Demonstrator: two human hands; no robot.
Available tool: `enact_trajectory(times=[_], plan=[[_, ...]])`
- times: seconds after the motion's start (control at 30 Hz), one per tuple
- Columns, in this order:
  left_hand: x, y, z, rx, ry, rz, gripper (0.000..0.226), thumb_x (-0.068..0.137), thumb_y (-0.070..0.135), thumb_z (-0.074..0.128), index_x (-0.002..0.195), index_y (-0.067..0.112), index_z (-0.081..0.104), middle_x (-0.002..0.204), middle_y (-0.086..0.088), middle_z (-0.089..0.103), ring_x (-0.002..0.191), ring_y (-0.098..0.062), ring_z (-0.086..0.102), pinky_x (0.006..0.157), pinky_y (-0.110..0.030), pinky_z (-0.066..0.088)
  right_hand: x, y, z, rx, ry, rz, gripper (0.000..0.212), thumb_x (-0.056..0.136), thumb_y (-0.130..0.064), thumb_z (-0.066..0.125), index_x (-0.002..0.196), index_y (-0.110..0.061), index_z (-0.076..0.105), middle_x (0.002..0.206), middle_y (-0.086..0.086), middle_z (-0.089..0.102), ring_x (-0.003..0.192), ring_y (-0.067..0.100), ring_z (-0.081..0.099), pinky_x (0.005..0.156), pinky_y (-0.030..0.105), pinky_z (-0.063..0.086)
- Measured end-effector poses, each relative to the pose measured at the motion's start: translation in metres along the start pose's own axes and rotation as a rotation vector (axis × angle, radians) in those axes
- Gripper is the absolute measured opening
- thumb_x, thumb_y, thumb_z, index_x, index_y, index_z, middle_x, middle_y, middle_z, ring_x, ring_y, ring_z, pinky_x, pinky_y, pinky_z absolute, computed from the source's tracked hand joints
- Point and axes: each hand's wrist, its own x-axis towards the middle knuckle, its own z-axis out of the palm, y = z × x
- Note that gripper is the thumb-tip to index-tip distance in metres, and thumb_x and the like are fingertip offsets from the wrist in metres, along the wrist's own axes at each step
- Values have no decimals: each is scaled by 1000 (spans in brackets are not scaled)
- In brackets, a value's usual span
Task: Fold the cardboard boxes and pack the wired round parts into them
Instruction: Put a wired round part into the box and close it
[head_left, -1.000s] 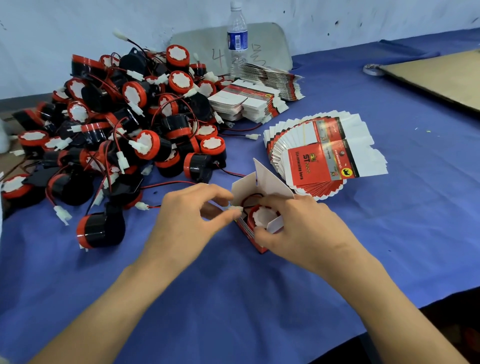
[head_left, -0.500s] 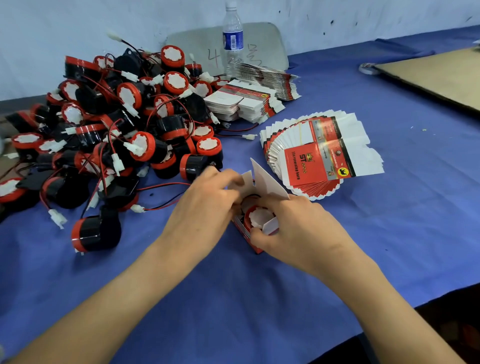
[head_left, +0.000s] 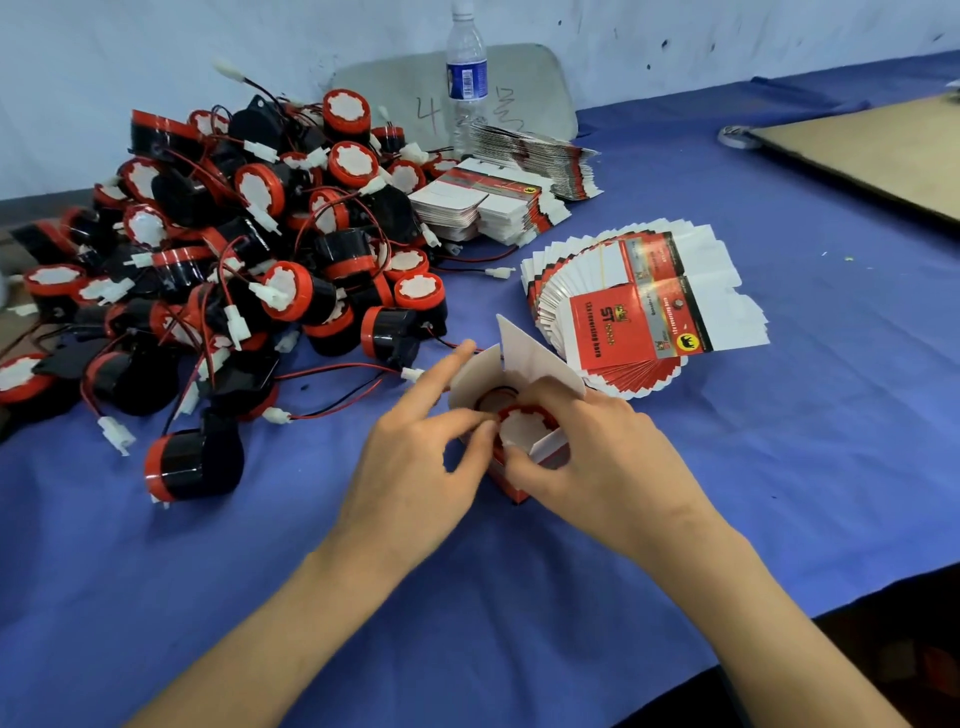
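A small red and white cardboard box (head_left: 519, 364) stands open on the blue cloth at the centre, its white flaps up. Inside it sits a round black and red part (head_left: 524, 423) with its wire curled behind it. My right hand (head_left: 592, 457) grips the box's near right side and its small front flap. My left hand (head_left: 421, 457) reaches into the box mouth from the left, its fingertips pressing at the part's rim, with one finger raised against the left flap. A big pile of wired round parts (head_left: 249, 270) lies to the left.
A fanned stack of flat printed boxes (head_left: 644, 317) lies right of the open box; more flat stacks (head_left: 498, 202) sit behind. A water bottle (head_left: 466, 73) stands by the wall. A brown cardboard sheet (head_left: 872, 150) lies at far right. The table edge runs along the lower right.
My left hand came in from beside the box, went to the left flap, and now has its fingertips inside the box mouth at the part. My right hand kept its hold.
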Motion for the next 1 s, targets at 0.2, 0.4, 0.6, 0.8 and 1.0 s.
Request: enact_trajectory(times=[0.2, 0.4, 0.6, 0.8, 1.0], plan=[[-10, -5, 9, 77, 232, 50, 27, 83, 1, 71, 106, 15, 73, 119, -2, 49, 93, -17, 54, 84, -24, 48, -1, 2, 0, 26, -7, 7, 30, 80, -45, 54, 108, -36, 50, 101, -13, 63, 88, 12, 63, 73, 34, 53], [-3, -5, 12, -81, 271, -182, 49, 81, 12, 76, 112, 42, 52, 99, 10, 45, 80, -3, 49, 73, -4, 37, 0, 2, 0, 22, -45, -7, 40, 77, -44, 52, 117, -40, 45, 107, -12, 61, 91, 15, 63, 75, 35, 54], [12, -8, 16, -376, 266, -519, 46, 76, 28, 79, 98, 43, 41, 86, 5, 52, 68, -7, 48, 62, -13, 41, -1, 1, -1, 73, -3, -67, 53, 77, -37, 56, 123, -52, 34, 101, -21, 59, 81, 4, 63, 67, 32, 56], [-5, 8, 20, -172, 331, -344, 33, 76, 17, 80, 72, 22, 48, 69, 8, 52, 65, -6, 50, 60, -13, 38, -2, 3, 3, 111, 39, -90, 67, 76, -36, 59, 131, -56, 25, 96, -22, 57, 77, 3, 60, 66, 33, 56], [-18, 8, 21, -145, 391, -281, 23, 83, -1, 71, 95, 17, 63, 97, 2, 59, 84, 1, 59, 76, -6, 40, -2, 0, 4, 126, 36, -123, 85, 76, -36, 56, 139, -65, 7, 141, -30, 38, 92, 9, 64, 75, 36, 56]])
